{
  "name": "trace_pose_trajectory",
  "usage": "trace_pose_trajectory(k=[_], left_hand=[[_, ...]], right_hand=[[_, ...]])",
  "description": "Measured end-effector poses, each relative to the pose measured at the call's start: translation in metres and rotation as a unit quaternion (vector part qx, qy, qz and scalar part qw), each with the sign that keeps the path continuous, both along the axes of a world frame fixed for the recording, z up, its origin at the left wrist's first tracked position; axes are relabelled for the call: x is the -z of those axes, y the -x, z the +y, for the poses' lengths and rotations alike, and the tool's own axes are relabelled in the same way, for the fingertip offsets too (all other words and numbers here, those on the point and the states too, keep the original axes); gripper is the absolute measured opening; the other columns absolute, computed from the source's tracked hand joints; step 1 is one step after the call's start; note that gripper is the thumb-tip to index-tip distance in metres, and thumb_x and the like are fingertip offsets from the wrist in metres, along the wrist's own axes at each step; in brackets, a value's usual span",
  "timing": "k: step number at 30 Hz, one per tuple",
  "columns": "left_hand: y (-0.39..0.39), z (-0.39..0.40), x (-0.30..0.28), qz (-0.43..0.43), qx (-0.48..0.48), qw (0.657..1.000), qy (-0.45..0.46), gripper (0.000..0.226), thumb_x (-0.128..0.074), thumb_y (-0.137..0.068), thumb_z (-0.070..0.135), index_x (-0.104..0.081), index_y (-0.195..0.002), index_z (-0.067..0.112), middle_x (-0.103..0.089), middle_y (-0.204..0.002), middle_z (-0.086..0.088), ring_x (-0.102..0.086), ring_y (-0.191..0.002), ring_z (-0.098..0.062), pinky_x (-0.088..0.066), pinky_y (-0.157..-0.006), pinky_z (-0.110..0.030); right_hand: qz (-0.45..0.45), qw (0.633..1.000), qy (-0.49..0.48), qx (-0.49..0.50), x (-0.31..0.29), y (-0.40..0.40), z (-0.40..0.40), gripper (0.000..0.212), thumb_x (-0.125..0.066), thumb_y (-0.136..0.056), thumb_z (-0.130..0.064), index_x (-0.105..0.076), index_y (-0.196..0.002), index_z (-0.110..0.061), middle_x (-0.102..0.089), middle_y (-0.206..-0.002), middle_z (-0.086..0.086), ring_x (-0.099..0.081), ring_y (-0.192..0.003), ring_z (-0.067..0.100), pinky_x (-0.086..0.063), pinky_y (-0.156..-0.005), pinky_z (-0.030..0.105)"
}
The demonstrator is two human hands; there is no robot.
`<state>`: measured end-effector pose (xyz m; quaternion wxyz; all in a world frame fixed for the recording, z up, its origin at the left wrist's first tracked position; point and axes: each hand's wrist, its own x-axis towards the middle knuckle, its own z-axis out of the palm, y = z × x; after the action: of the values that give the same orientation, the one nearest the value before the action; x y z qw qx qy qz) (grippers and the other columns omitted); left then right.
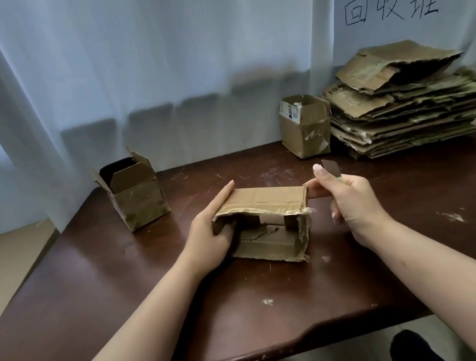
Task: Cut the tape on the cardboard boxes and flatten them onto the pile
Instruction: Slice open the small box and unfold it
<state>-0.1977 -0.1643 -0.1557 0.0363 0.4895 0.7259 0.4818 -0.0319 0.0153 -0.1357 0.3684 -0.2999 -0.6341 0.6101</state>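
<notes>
A small cardboard box [264, 201] lies on its side at the middle of the dark wooden table [281, 313], its open end facing me with torn tape along the top edge. My left hand [210, 234] holds the box's left side, fingers along the top and thumb inside the opening. My right hand [347, 198] grips a utility knife [331, 170] with the blade pointing up, just right of the box. A pile of flattened cardboard [410, 105] sits at the back right.
An open box [135, 192] stands at the back left of the table. Another upright box [304, 127] stands beside the pile. A paper sign [393, 7] with handwriting hangs above the pile. White curtains run behind the table.
</notes>
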Motion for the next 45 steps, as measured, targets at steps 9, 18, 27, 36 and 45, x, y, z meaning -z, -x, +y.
trace_pose_trajectory(k=[9,18,27,36,45], left_hand=[[0.001,-0.001,0.005,-0.02,0.031,0.999,-0.018,0.071,-0.05,-0.083,-0.002,-0.038,-0.147,0.027,-0.055,-0.134,0.002,-0.051,-0.124,-0.005,-0.033,-0.105,-0.016],[0.001,-0.003,0.004,-0.116,0.062,0.991,-0.033,0.072,-0.062,-0.083,0.018,-0.028,-0.147,0.02,-0.062,-0.112,0.017,-0.055,-0.106,0.007,-0.038,-0.093,-0.009],[0.005,0.004,-0.005,-0.409,0.063,0.906,-0.087,0.091,-0.033,-0.064,0.092,-0.052,-0.1,0.01,-0.07,-0.081,-0.005,-0.066,-0.076,-0.017,-0.049,-0.078,-0.032],[0.002,0.023,-0.011,-0.424,0.122,0.897,-0.004,0.071,-0.026,-0.083,0.069,-0.061,-0.103,0.01,-0.066,-0.095,-0.008,-0.065,-0.085,-0.021,-0.052,-0.082,-0.036],[0.014,0.03,-0.025,-0.22,-0.022,0.973,0.064,0.034,-0.048,-0.092,0.053,-0.064,-0.103,0.024,-0.063,-0.1,0.008,-0.06,-0.107,-0.003,-0.045,-0.069,-0.01]], right_hand=[[-0.081,0.983,0.064,-0.152,-0.003,0.024,0.005,0.05,-0.047,-0.092,-0.053,-0.067,-0.107,-0.011,-0.053,-0.048,-0.003,-0.036,-0.032,0.006,-0.026,-0.031,0.015],[-0.082,0.969,0.043,-0.227,-0.003,0.027,0.013,0.043,-0.046,-0.094,-0.049,-0.065,-0.117,-0.018,-0.062,-0.078,0.009,-0.036,-0.034,0.006,-0.028,-0.031,0.016],[-0.106,0.945,0.063,-0.302,0.001,0.025,0.021,0.04,-0.059,-0.08,-0.045,-0.073,-0.108,-0.02,-0.063,-0.12,0.019,-0.052,-0.096,0.034,-0.043,-0.074,0.038],[-0.126,0.908,0.086,-0.39,-0.001,0.018,0.017,0.046,-0.052,-0.082,-0.037,-0.066,-0.119,-0.015,-0.06,-0.125,0.02,-0.054,-0.108,0.033,-0.028,-0.107,0.059],[-0.085,0.931,0.037,-0.353,-0.012,0.016,0.022,0.06,-0.074,-0.076,-0.036,-0.052,-0.125,-0.007,-0.06,-0.073,0.007,-0.041,-0.043,0.014,-0.037,-0.04,0.019]])
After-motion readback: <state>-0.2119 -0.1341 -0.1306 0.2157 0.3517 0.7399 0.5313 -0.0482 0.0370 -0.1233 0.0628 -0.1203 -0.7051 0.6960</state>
